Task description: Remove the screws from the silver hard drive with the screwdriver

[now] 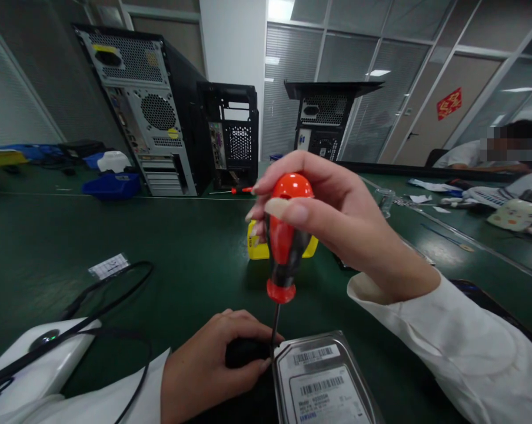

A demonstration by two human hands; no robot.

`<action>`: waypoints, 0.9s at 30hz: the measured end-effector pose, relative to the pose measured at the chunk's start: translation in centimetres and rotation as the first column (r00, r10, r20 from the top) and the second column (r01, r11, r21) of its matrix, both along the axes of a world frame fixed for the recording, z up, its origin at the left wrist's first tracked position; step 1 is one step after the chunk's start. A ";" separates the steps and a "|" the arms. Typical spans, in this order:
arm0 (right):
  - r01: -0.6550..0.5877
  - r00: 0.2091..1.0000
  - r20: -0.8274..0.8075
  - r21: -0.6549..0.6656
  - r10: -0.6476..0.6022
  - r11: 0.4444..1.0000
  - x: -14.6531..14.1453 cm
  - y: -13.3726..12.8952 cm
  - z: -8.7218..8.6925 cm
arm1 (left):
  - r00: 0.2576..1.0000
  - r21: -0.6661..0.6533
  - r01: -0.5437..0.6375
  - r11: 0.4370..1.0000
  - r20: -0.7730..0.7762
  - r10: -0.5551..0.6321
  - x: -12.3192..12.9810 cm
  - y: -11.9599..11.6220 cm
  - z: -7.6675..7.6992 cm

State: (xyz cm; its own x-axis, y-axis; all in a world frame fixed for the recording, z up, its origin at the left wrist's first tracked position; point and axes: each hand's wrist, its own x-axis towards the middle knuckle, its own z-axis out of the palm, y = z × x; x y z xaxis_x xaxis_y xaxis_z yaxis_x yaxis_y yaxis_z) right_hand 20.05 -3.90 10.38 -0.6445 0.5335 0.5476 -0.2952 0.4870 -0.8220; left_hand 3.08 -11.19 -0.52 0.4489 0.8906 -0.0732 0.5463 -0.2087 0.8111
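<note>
My right hand [323, 206] is wrapped round the red and black handle of a screwdriver [282, 253]. The handle points up, and the thin shaft runs almost straight down to the corner edge of a silver hard drive [321, 377]. Printed labels with barcodes cover the drive's upper face. Beside that corner is my left hand [217, 353], with thumb and index fingertips closed in around the screwdriver's tip. A dark area lies between those fingers, and what they pinch is hidden. Behind the screwdriver handle, a yellow object [259, 242] is partly covered by my right hand.
Computer cases [153, 118] stand at the back, near a blue bin [111, 186]. Another screwdriver [233, 191] lies there. A black cable [129, 277] loops over a white device [40, 353] at left. A person [464, 154] sits at far right, beyond scattered parts.
</note>
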 end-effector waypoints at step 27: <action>-0.169 0.985 -0.061 -0.167 0.161 0.971 -1.0 -1.2 -0.8 | 0.999 0.027 0.025 0.999 -0.039 -0.024 0.0 0.2 0.1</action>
